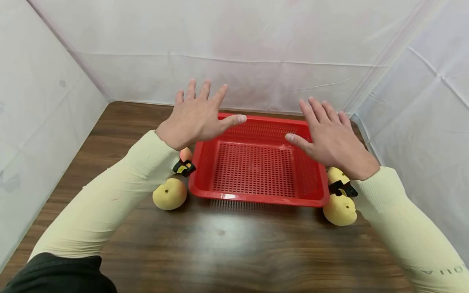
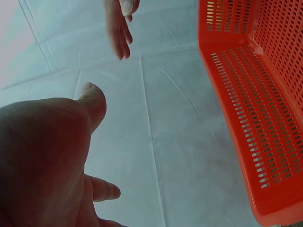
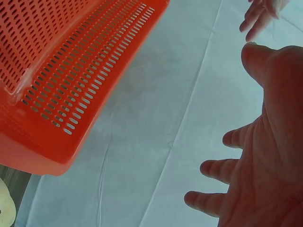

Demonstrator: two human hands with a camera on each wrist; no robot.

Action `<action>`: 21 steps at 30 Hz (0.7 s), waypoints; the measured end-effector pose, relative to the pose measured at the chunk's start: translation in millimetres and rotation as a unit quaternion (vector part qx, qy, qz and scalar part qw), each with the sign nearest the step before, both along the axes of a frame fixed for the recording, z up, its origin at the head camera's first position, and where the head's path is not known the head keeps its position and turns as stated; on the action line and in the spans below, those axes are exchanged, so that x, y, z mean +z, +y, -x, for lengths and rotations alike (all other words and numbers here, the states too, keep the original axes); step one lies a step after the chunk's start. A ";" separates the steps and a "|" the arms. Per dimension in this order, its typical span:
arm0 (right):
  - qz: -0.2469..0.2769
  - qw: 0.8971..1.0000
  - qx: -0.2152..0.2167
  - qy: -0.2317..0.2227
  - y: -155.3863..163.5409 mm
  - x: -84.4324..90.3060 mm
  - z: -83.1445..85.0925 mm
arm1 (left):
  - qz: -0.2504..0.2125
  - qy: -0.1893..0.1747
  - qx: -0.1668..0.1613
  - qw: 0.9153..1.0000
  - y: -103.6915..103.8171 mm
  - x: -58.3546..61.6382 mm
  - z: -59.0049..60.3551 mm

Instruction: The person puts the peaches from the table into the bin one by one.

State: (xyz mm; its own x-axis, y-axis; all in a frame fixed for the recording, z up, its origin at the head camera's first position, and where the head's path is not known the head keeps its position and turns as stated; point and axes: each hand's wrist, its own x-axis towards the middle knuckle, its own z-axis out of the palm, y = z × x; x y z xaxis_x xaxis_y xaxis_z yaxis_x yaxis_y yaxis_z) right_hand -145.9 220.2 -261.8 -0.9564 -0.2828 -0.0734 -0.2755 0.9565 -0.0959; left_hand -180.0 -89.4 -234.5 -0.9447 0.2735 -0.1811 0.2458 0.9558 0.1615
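Observation:
A red plastic basket [image 1: 256,199] with slotted walls and a grid floor stands on the table, nothing lying in it. My left hand [image 1: 196,118] hovers over its far left corner, fingers spread and straight. Above the far right part is my right hand [image 1: 331,140], its fingers likewise extended. Neither hand holds anything. Beside the basket's left wall lie a yellow peach-like fruit [image 1: 169,194] and a pinkish one [image 1: 185,154], partly hidden by the left wrist. Two yellow fruits, a nearer one [image 1: 340,210] and a farther one [image 1: 336,176], lie by the right wall, partly covered by the right wrist.
The dark wood-grain table [image 1: 220,252] carries everything. White sheeting forms a back wall [image 1: 234,73] close behind the basket, plus a left wall [image 1: 40,101] and a right wall [image 1: 425,114]. Small black camera mounts sit at both wrists.

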 end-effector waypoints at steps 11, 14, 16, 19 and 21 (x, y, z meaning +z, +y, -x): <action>-0.002 1.000 0.006 0.007 -2.5 -6.9 -13.4 | -0.002 0.013 -0.001 1.000 -5.1 1.2 2.3; 0.002 1.000 0.007 0.007 -2.4 -11.3 -18.1 | -0.001 0.010 0.001 1.000 -6.3 0.4 3.1; 0.002 1.000 0.008 0.009 -2.0 -14.7 -22.4 | -0.001 0.006 0.003 1.000 -7.2 -0.4 3.9; -0.003 1.000 0.009 0.016 -1.1 -19.1 -29.9 | -0.001 0.001 0.007 1.000 -8.5 -1.7 5.1; -0.010 1.000 0.008 0.018 -0.3 -22.4 -36.0 | -0.002 -0.002 0.011 1.000 -9.9 -2.4 5.4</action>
State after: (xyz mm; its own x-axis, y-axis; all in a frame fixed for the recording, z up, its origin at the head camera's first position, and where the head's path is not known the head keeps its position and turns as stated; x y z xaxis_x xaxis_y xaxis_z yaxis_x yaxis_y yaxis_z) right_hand -109.9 219.9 -284.1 -0.9536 -0.2977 -0.0454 -0.2944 0.9533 -0.0668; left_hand -185.5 -99.3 -236.8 -0.9497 0.2533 -0.1843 0.2238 0.9603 0.1668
